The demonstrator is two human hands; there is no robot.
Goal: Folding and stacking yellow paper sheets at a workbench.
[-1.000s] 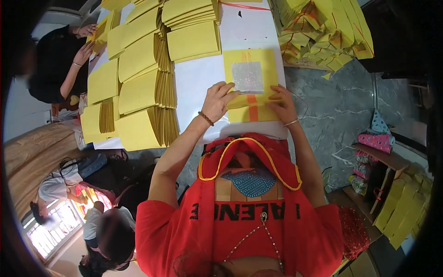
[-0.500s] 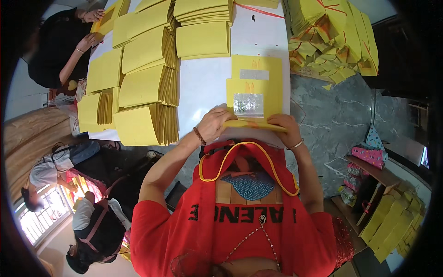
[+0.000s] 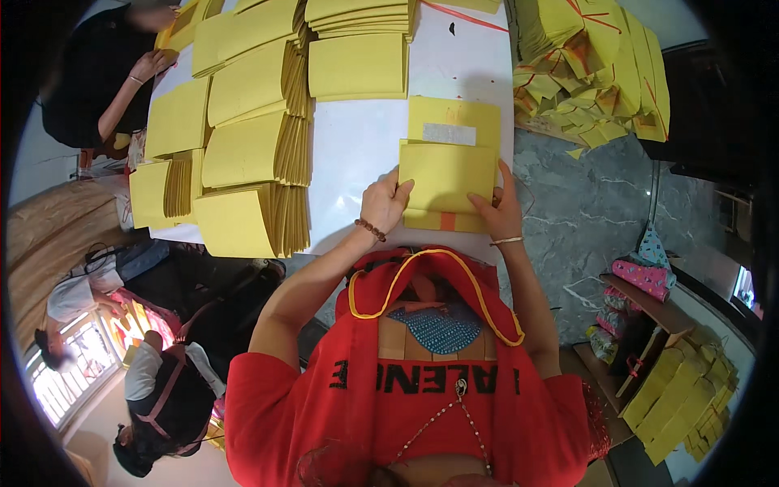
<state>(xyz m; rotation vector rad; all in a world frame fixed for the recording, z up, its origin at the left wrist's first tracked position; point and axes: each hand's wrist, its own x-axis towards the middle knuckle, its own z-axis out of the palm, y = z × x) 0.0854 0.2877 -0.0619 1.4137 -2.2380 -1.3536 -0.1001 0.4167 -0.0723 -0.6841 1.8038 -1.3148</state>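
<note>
A yellow paper sheet [image 3: 446, 174], folded over on itself, lies at the near right part of the white table, with an orange mark on its near strip. My left hand [image 3: 385, 204] grips its left edge, the thumb on top. On the right edge my right hand [image 3: 501, 209] holds it, thumb lying on the paper and fingers beside the edge. Just beyond is another yellow sheet [image 3: 491, 118] bearing a silver rectangle [image 3: 449, 134]; the folded sheet overlaps its near part.
Stacks of folded yellow paper [image 3: 243, 154] cover the left of the white table [image 3: 349, 154]. A red strip [image 3: 466, 16] lies at the far side. Tied yellow bundles [image 3: 600, 73] stand off the right edge. At the far left a person [image 3: 89, 81] handles yellow paper; others are at lower left.
The sheet's near part has been folded away from me, covering its silver patch. Both hands have shifted from the near edge to the sides.
</note>
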